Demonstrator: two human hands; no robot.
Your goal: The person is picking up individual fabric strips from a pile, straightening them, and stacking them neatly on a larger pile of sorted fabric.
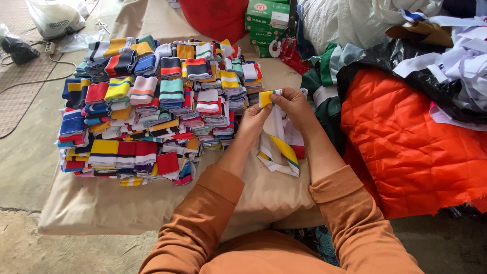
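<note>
Head view: striped band [269, 97] between fingertips [278, 99]

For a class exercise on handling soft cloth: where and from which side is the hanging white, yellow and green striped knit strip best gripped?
Grip the striped knit strip at its folded yellow top end, coming from both sides, as the left hand and right hand do: the limp rest then probably hangs straight.

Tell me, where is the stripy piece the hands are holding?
In the head view, the striped strip hangs centre-right between the left hand and right hand, just right of the folded pile, left of the orange quilted fabric.
</note>
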